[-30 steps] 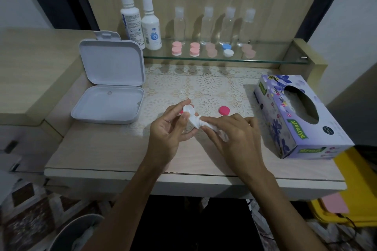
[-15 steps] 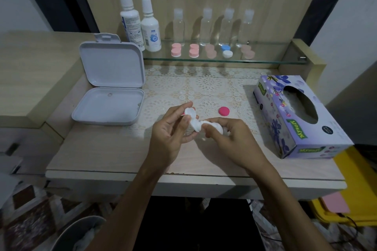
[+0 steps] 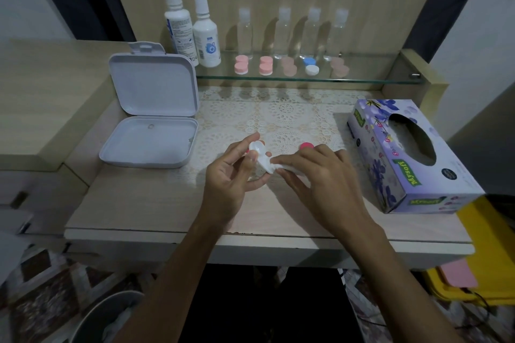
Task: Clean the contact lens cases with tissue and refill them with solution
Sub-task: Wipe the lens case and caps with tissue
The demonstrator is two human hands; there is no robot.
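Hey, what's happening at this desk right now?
A person is wiping a small white contact lens case, held in the left hand, with a wad of white tissue pinched in the right hand. A round pink cap lies on the lace mat behind the hands.

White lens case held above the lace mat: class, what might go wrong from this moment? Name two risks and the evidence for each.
1. The left hand grips the small white plastic lens case only at one end while the right hand rubs it with white tissue; it might slip out.
2. The loose round pink cap lies right beside the right hand's fingers, so a stray move could knock it away.
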